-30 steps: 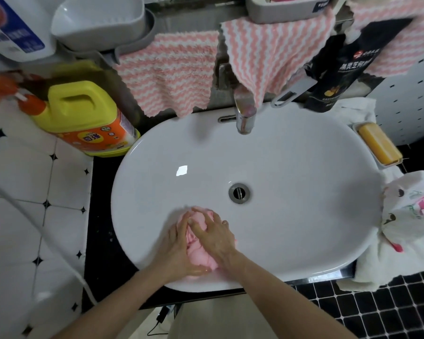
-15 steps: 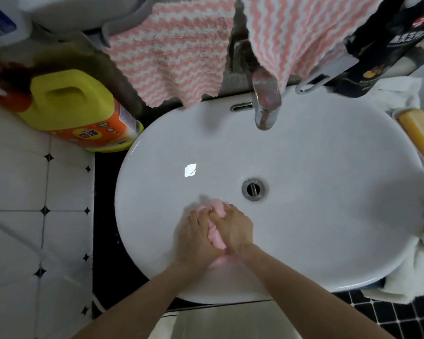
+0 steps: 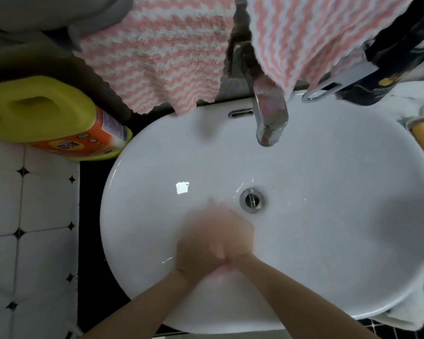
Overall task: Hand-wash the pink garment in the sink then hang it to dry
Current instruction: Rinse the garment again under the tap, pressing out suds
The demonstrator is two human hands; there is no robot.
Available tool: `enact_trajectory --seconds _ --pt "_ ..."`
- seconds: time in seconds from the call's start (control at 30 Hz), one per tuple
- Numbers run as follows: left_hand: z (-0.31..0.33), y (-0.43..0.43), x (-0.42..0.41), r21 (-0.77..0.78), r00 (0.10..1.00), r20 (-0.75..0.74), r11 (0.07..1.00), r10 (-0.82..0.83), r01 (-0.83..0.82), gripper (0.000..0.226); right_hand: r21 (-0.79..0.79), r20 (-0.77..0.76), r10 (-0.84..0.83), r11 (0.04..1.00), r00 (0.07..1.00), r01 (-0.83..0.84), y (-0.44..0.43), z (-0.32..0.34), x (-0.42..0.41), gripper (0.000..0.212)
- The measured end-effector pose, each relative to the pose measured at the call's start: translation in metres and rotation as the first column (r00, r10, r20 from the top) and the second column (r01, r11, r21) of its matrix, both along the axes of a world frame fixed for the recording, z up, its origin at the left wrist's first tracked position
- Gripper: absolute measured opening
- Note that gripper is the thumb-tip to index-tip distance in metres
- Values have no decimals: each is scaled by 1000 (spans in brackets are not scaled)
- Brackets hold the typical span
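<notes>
Both forearms reach in from the lower edge and meet over the near side of the white oval ceramic sink (image 3: 328,228). The left hand (image 3: 194,250) and right hand (image 3: 235,233) are pressed together, blurred, clasped around the small pink cloth garment (image 3: 222,270), which shows only between the wrists, inside the basin near the round metal drain (image 3: 252,200)
</notes>
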State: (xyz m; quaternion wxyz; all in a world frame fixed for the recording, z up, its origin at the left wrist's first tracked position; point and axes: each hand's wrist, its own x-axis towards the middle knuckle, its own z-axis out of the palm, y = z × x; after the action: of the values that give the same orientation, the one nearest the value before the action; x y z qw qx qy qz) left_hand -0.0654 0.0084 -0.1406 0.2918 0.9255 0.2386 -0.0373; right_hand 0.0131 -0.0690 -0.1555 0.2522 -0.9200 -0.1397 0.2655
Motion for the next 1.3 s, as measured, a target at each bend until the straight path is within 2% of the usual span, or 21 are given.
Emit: enact_trajectory --seconds 0.1,0.2,0.3,0.33,0.4,0.43,0.47,0.5,0.53,0.6,0.63,0.7,0.77,0.83,0.93,1.03,1.07,1.1,1.17,1.23,1.3 --pt "3 -1 1 -6 1000 -22 1000 14 -14 67 23 -22 -20 1000 1000 20 -2 4 1 89" --pt "4 -4 0 -8 989 -142 999 38 -39 75 29 -65 17 999 998 -15 -5 11 3 91" --pt "13 -7 3 -12 959 -277 998 57 -63 84 3 -147 96 995 984 -96 -7 23 9 71" --pt "16 -8 3 -36 957 -285 997 61 -75 90 -18 -137 127 991 982 -131 -10 29 11 63" --pt "20 -10 2 -101 957 -280 988 81 -114 100 -95 4 188 978 982 -186 -22 42 23 64" --pt "22 -10 2 -118 958 -274 985 88 -125 102 -93 83 166 983 983 -158 -29 52 34 60" --pt "24 -11 1 -125 958 -274 984 89 -127 102 -10 118 67 998 991 -66 -37 64 48 49" --pt "26 -11 0 -124 957 -274 983 94 -132 101 135 83 -86 988 993 75 -44 78 65 36" --pt "27 -12 -1 -124 955 -278 982 103 -142 99 300 -19 -254 921 967 248 -51 90 86 29" --pt "32 -12 -3 -146 949 -291 975 121 -169 103 519 -272 -458 671 846 530 -63 116 132 41" --pt "35 -13 -5 -170 948 -291 968 128 -183 108 552 -357 -460 598 813 581 -67 127 154 50" --pt "40 -15 -9 -197 950 -275 959 145 -204 116 576 -472 -373 555 799 600 -68 143 193 58" --pt "42 -16 -12 -189 951 -276 962 142 -199 119 589 -518 -283 567 807 576 -66 154 215 47" --pt "45 -17 -15 -195 948 -286 961 137 -197 117 580 -493 -260 613 830 537 -72 159 221 39" --pt "48 -15 -24 -234 938 -304 942 166 -242 119 606 -483 -195 630 854 486 -93 160 223 46" --pt "51 -16 -30 -249 931 -308 927 198 -280 120 628 -576 -231 489 784 605 -102 150 217 46" --pt "51 -17 -31 -258 929 -306 922 206 -290 118 596 -577 -289 491 764 635 -99 139 209 43" --pt "51 -19 -31 -262 928 -307 919 212 -296 115 540 -545 -339 557 767 631 -96 124 197 37" --pt "49 -20 -30 -247 924 -308 919 227 -308 106 346 -487 -325 780 810 521 -89 86 163 22" --pt "50 -21 -29 -231 916 -321 918 241 -323 102 134 -472 -199 947 859 293 -82 49 132 8" --pt "53 -21 -28 -227 905 -347 914 247 -336 105 -40 -365 -60 998 929 49 -77 24 113 16"
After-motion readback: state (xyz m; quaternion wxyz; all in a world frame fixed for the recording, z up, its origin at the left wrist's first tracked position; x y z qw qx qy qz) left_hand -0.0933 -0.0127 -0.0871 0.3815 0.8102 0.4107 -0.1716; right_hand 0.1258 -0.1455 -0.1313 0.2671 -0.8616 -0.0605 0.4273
